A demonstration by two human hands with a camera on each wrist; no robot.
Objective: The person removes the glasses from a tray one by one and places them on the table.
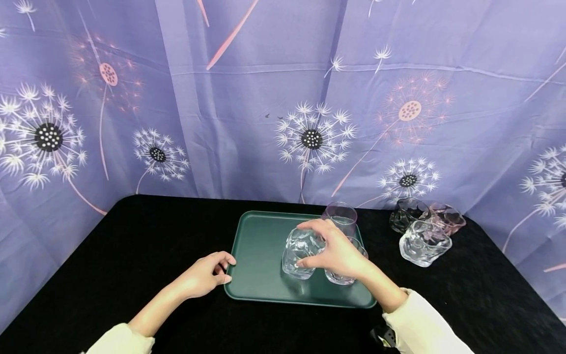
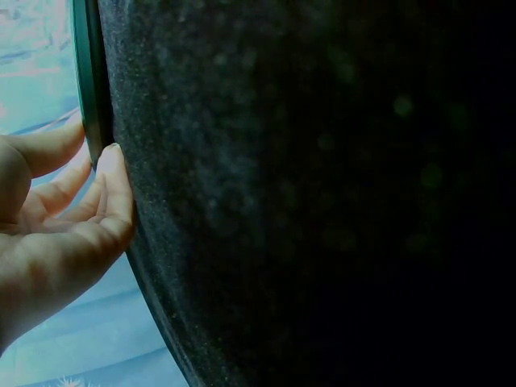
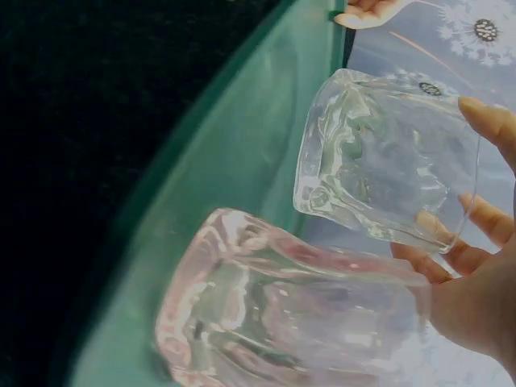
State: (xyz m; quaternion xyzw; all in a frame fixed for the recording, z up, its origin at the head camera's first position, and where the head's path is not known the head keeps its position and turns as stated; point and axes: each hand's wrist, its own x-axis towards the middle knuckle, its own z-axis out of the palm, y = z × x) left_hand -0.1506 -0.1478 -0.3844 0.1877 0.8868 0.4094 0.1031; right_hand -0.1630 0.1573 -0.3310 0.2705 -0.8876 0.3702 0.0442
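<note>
My right hand (image 1: pixel 333 250) grips a clear, wavy-sided drinking glass (image 1: pixel 294 248) near its rim, thumb on one side and fingers on the other. The glass is upright over the middle of a green tray (image 1: pixel 261 246); whether its base touches the tray I cannot tell. Beside it, partly behind the hand, a pinkish glass (image 3: pixel 282 314) stands on the tray. A purple-rimmed glass (image 1: pixel 342 214) stands at the tray's back right corner. At the left rim of the tray, my left hand (image 1: pixel 208 275) rests its fingertips and thumb, loosely bent.
To the right of the tray, a dark glass (image 1: pixel 409 216), a pink glass (image 1: pixel 448 219) and a clear glass (image 1: pixel 424 246) stand close together on the black-covered table (image 1: pixel 177 231). A purple dandelion-print cloth (image 1: pixel 256 118) hangs behind the table.
</note>
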